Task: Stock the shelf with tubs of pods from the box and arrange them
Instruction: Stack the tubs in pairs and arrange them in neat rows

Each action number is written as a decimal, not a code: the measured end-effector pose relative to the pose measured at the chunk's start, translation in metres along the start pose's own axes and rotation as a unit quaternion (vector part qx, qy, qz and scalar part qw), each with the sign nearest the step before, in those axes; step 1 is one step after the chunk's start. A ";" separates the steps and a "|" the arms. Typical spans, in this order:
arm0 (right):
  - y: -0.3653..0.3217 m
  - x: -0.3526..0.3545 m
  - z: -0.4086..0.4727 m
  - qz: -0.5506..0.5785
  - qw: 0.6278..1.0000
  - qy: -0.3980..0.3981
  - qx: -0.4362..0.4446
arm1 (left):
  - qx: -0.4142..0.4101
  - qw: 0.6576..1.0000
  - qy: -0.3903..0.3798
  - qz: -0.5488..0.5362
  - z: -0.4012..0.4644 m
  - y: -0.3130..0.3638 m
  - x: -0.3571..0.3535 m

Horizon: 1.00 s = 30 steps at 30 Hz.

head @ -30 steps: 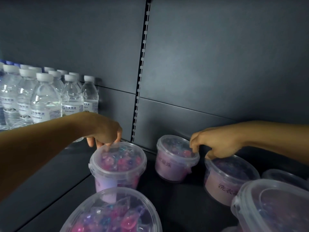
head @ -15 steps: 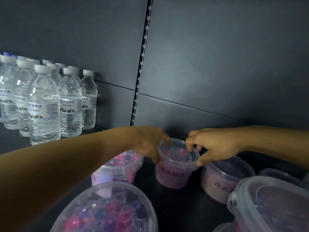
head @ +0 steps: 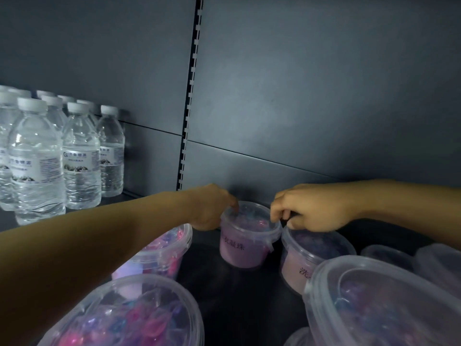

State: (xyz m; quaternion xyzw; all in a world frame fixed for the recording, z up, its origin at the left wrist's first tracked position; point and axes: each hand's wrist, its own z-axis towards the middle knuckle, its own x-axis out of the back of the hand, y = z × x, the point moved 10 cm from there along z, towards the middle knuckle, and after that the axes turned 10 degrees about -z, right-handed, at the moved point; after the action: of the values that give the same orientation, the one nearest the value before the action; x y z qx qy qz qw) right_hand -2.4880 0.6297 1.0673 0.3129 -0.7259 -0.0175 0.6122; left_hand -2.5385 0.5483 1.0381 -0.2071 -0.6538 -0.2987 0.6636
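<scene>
A clear tub of pink and purple pods (head: 245, 242) with a purple label stands at the back of the dark shelf (head: 237, 300). My left hand (head: 212, 208) grips its rim on the left side and my right hand (head: 309, 208) pinches its rim on the right. Another tub (head: 309, 258) sits touching it on the right, partly under my right hand. A third tub (head: 164, 250) stands to the left, half hidden by my left forearm. Two more tubs fill the foreground: the near left tub (head: 129, 318) and the near right tub (head: 381, 303).
Several clear water bottles (head: 79, 156) with white caps stand in rows on the left part of the shelf. A slotted upright (head: 190, 96) splits the grey back panel. More clear tub lids (head: 389, 255) lie at the far right.
My left hand left the left tub and came across to the back middle tub. Both hands now hold that tub's rim, and its label has turned toward me.
</scene>
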 end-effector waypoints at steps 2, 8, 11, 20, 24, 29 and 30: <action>0.010 0.007 -0.012 0.031 0.999 0.010 -0.014 | -0.018 1.000 0.005 -0.012 -0.004 0.011 0.007; 0.019 -0.028 -0.032 -0.013 0.992 -0.110 -0.056 | -0.034 0.999 -0.028 -0.010 -0.008 0.037 0.003; 0.014 -0.036 -0.026 -0.033 0.993 -0.108 -0.036 | -0.028 1.000 -0.014 0.001 -0.007 0.038 0.006; 0.023 -0.051 -0.019 -0.009 0.988 -0.146 -0.052 | -0.031 1.000 -0.006 0.001 -0.007 0.038 0.007; 0.024 -0.057 -0.018 0.005 0.984 -0.165 -0.065 | -0.029 0.999 -0.019 0.008 -0.008 0.039 0.005; 0.017 -0.053 -0.023 -0.020 0.983 -0.172 -0.055 | -0.019 0.999 -0.034 0.003 -0.022 0.035 0.013; 0.017 -0.053 -0.024 -0.021 0.983 -0.175 -0.058 | -0.016 1.000 -0.026 0.002 -0.027 0.033 0.020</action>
State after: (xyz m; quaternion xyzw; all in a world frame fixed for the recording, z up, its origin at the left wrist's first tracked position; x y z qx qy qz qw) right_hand -2.4712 0.6772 1.0336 0.2839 -0.8127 -0.1268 0.4927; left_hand -2.4969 0.5519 1.0600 -0.2264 -0.6655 -0.3023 0.6437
